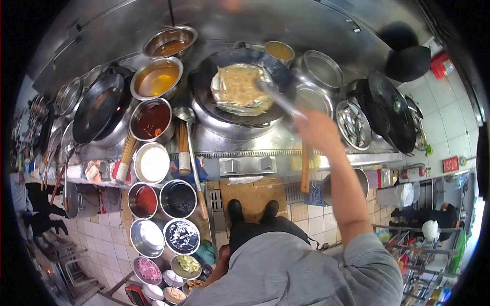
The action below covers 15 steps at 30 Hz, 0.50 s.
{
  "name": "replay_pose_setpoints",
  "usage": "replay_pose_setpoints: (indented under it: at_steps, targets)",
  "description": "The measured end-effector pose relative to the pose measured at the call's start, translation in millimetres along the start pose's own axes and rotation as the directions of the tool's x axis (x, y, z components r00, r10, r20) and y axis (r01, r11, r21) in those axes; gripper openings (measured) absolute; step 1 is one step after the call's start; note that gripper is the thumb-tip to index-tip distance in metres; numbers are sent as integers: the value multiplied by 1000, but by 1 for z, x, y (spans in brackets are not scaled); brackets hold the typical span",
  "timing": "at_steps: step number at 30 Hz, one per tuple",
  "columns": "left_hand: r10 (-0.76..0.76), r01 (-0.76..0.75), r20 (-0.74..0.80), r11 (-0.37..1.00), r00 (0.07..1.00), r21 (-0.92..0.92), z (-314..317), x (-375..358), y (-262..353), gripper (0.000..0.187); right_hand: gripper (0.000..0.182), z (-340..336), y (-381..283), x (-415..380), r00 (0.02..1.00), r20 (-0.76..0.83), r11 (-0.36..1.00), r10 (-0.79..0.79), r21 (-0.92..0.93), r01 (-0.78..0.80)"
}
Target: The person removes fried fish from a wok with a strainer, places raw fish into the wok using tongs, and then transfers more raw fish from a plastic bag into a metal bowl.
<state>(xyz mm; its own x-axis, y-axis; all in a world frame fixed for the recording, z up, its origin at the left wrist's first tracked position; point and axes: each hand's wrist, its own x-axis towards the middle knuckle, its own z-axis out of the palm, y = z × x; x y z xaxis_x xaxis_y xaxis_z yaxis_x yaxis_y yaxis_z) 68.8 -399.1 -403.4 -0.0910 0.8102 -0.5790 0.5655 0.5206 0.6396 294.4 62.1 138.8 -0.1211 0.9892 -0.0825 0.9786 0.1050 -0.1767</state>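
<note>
Right hand is gripping a metal utensil over flat golden food, which is lying in wok, upper centre. Left hand is hanging lower centre, grip unclear.

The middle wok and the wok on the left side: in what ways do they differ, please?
The middle wok holds a round, golden-brown mass of food; in the left wok, no food shows.
The right hand holds a metal tool over the middle wok; no hand is at the left wok.
Both are dark, wide and round.
</note>
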Motion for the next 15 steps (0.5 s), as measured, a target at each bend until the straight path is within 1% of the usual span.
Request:
replay_pose_setpoints:
  at_steps: [1,3,5,7,8,9,11,13,15]
  targets:
    - [-7,6,27,999,1000,36,3,3,-5,29,39,6,-5,-20,998,-23,994,-62,86,63]
    - [-8,5,65,999,998,51,3,7,-5,28,38,36,-18,-48,994,44,990,-100,104,95]
    - [-6,1,95,999,995,54,1,10,-4,27,33,51,-49,-65,961,232,987,-148,102,127]
    - [4,-12,116,998,993,67,-5,13,-2,27,31,110,-66,-54,888,404,975,-219,129,181]
    - [13,-23,129,997,992,76,-8,15,0,27,29,118,-84,-55,891,377,961,-253,205,186]
    - [23,-35,144,996,989,86,-11,18,1,27,29,138,-99,-51,869,426,957,-250,247,153]
    - [40,-58,172,993,984,100,-15,23,5,26,34,226,-122,-40,935,235,942,-265,270,199]
    - [52,-76,199,991,979,113,-18,25,7,26,45,250,-143,-33,917,305,955,-256,226,191]
    - [61,-90,219,988,974,125,-22,29,8,26,51,291,-151,-34,930,253,961,-267,4,275]
